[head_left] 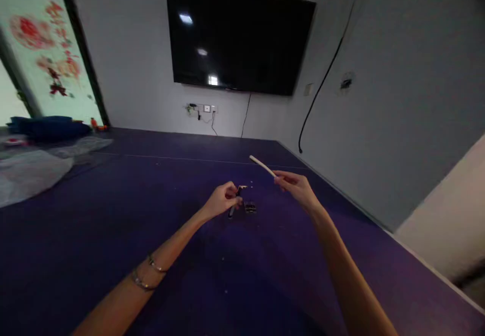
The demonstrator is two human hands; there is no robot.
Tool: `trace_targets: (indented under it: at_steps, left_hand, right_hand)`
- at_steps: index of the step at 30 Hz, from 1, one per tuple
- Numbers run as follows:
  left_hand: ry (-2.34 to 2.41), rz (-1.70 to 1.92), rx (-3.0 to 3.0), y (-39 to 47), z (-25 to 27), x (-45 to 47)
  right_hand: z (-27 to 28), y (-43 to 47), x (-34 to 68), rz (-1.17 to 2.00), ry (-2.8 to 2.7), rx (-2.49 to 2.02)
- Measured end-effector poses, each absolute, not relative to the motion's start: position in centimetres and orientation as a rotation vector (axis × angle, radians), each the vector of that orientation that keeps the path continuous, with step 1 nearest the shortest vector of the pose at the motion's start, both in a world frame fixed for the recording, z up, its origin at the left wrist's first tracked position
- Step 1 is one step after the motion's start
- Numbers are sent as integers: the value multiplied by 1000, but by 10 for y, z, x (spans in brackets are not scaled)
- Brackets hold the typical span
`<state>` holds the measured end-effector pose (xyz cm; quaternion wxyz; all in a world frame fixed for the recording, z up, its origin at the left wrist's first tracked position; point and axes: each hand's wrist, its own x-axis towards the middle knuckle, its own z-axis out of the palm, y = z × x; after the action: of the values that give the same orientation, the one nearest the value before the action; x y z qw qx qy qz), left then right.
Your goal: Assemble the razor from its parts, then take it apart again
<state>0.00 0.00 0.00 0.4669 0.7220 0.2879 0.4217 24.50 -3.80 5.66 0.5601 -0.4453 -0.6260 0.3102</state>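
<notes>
In my right hand [297, 188], thumb and fingers pinch the lower end of a thin, cream-coloured, slightly bent stick [262, 165], which slants up to the left above the dark floor. My left hand [224, 199] is closed around a slim dark-handled tool [232, 210] with a bright, bent metallic-looking top; its exact kind is too small to make out. A small dark flat piece with light edges [250, 206] lies just right of my left fingers. The stick and the dark tool are apart.
The purple-blue floor covering [170, 275] spreads around both hands, with small pale specks. Crumpled clear plastic sheeting [34, 172] and dark blue fabric [49, 128] lie at left. A wall-mounted television [238, 38] hangs ahead; a black cable [328, 70] dangles at right.
</notes>
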Motion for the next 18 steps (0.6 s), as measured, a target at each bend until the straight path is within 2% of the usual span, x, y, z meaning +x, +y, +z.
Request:
trace_targets:
  at_steps: [4,11,18]
  left_hand:
    - [789,1222,1670,5,-10,5]
    - [901,1343,1573,17,-21,8]
    - [889,1305,1475,24,-28,11]
  right_hand:
    - [53,-38,229,901,-1243,-1044]
    - [42,-47,196,1447,-898,-854]
    - [21,-64,178,1612,-826,-870]
